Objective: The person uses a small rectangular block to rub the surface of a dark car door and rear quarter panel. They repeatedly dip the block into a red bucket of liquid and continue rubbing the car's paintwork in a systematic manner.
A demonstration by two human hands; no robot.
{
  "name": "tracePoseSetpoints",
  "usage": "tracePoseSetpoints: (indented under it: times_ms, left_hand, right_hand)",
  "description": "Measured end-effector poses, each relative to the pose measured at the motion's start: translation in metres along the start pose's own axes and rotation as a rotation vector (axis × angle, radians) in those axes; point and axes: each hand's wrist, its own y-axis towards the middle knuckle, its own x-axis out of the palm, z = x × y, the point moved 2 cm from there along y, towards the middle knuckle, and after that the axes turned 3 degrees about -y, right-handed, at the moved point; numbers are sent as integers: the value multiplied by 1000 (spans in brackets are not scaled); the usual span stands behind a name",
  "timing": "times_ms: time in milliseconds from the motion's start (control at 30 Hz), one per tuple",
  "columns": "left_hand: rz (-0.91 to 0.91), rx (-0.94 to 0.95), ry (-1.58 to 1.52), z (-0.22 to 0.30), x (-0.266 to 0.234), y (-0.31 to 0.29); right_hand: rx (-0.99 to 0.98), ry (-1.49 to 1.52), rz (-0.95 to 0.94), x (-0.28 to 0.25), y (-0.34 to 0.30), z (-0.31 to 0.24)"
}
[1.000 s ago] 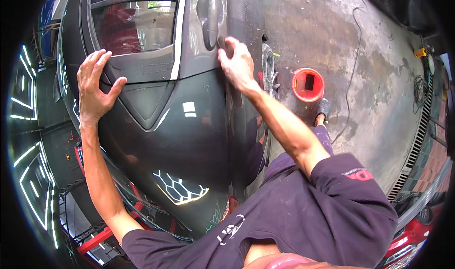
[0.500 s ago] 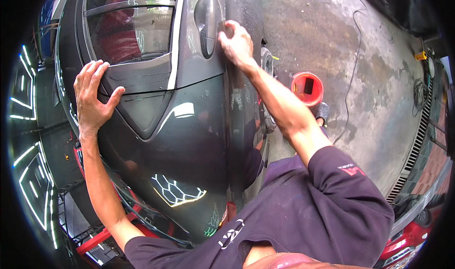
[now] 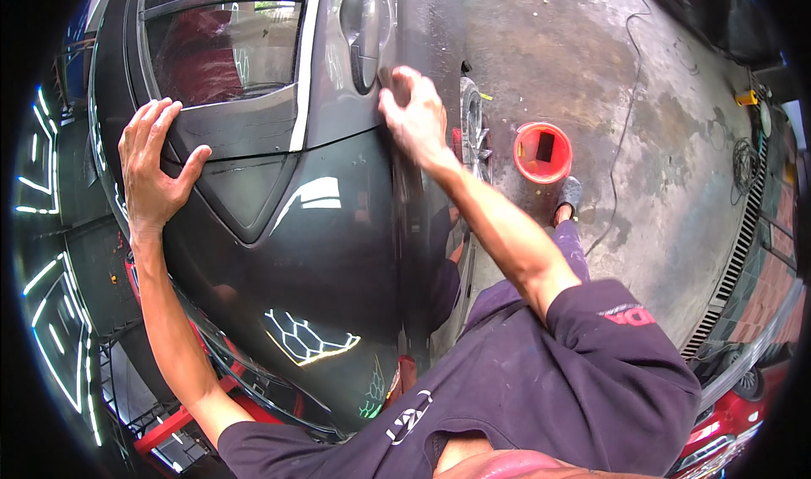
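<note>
A dark grey car [image 3: 338, 234] fills the left and middle of the view. My left hand [image 3: 156, 162] lies with spread fingers on the roof edge, by the rear corner of the side window [image 3: 228, 52]. My right hand [image 3: 416, 120] is curled, its fingers pinching a small dark pad [image 3: 386, 77], mostly hidden and somewhat blurred. That hand is at the car's side, just below and to the right of the door handle [image 3: 365, 35], close to the door seam.
On the concrete floor [image 3: 549, 48] stands a red bucket [image 3: 522, 162] with a dark rectangular piece inside. It is beside my foot [image 3: 570, 193] and near the car's wheel [image 3: 471, 120]. A thin cable [image 3: 623, 133] crosses the floor; a drain grate [image 3: 728, 268] runs along the right.
My right hand has slid back toward me along the car's side, from beside the door handle to below it. My left hand stays on the roof edge. The view has shifted slightly.
</note>
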Motion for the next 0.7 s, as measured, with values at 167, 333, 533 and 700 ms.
tracePoseSetpoints:
  times_ms: [167,333,533,700]
  left_hand:
    - [3,1,15,1,-3,1]
    - [-24,-12,12,2,-1,-1]
    - [-39,-6,10,6,-2,9]
    - [-74,-26,14,5,-4,3]
  right_hand:
    - [81,-16,-53,-5,56,-9]
    - [-6,20,-28,-8,-3,-2]
    - [80,-15,-16,-10,63,-6]
    - [30,33,-39,-8,10,0]
